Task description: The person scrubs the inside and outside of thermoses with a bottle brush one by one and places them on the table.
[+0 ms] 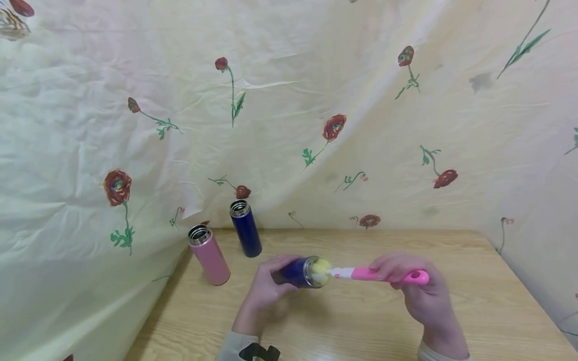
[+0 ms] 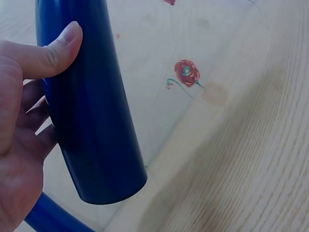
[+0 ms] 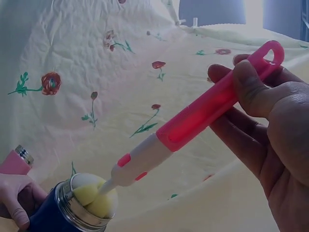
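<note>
Head view: a pink-and-white plastic brush with a yellow-and-white sponge head [image 1: 356,273] points left, its sponge at the steel-rimmed mouth of a dark blue cylindrical bottle [image 1: 294,272] (how deep it goes, I cannot tell). The right hand [image 1: 424,296] pinches the pink handle near its looped end between thumb and fingers. The left hand [image 1: 267,285] grips the bottle's body, fingers curled round it, holding it tipped above the pale wooden table [image 1: 361,321]. Beyond stand an open pink metal bottle [image 1: 212,259] and, farther back, another open blue one [image 1: 247,231], before a cream flower-printed cloth [image 1: 271,110].
</note>
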A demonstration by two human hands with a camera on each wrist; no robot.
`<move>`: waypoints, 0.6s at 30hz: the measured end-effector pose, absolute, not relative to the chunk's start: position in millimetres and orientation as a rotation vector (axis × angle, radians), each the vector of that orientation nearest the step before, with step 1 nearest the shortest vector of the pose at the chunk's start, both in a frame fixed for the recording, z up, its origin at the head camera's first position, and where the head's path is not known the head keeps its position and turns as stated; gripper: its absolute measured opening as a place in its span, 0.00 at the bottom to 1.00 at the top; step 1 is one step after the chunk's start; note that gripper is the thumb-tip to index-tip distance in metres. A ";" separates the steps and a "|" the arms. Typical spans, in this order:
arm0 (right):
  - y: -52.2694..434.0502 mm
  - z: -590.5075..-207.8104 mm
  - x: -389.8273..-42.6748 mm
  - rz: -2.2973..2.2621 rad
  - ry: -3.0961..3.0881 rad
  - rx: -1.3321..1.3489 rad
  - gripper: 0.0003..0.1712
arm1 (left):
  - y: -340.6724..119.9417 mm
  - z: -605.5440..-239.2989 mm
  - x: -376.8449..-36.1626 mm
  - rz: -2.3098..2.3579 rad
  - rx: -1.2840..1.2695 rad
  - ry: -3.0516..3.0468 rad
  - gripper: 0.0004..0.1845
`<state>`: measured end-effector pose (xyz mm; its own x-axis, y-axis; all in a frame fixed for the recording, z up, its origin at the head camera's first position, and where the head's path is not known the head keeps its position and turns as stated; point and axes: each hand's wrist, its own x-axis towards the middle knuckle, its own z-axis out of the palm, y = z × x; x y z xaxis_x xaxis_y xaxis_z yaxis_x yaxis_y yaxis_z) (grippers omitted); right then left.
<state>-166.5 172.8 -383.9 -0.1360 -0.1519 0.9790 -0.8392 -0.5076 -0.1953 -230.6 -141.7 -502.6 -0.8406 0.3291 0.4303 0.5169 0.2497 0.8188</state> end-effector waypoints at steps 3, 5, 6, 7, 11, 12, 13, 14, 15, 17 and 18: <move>173.1 -388.3 -169.0 1.700 -1.232 1.592 0.10 | -142.4 -504.5 -231.5 -1.641 -0.860 -2.322 0.41; 171.8 -390.9 -170.4 1.693 -1.305 1.566 0.10 | -142.7 -505.9 -232.3 -1.640 -0.879 -2.304 0.41; 171.3 -393.3 -171.8 1.687 -1.330 1.558 0.10 | -142.8 -506.4 -232.5 -1.638 -0.891 -2.291 0.41; 170.3 -396.5 -173.3 1.672 -1.366 1.533 0.11 | -142.7 -506.6 -232.5 -1.634 -0.897 -2.280 0.41; 160.8 -410.8 -179.0 1.642 -1.532 1.402 0.09 | -139.7 -505.4 -231.7 -1.614 -0.927 -2.230 0.40; 156.8 -413.8 -180.0 1.639 -1.573 1.357 0.09 | -138.3 -504.3 -231.1 -1.609 -0.935 -2.221 0.39; 152.5 -416.1 -180.3 1.637 -1.620 1.308 0.10 | -136.9 -503.1 -230.5 -1.605 -0.938 -2.218 0.39; 148.4 -417.6 -180.2 1.656 -1.658 1.268 0.13 | -135.4 -501.9 -229.9 -1.603 -0.943 -2.212 0.39; 144.5 -418.9 -180.1 1.668 -1.679 1.233 0.16 | -134.0 -501.0 -229.2 -1.600 -0.941 -2.213 0.39; 137.8 -420.1 -177.8 1.684 -1.746 1.122 0.20 | -131.6 -499.6 -228.2 -1.600 -0.925 -2.219 0.39; 135.2 -420.4 -176.5 1.689 -1.773 1.068 0.21 | -130.5 -499.2 -227.5 -1.599 -0.909 -2.223 0.39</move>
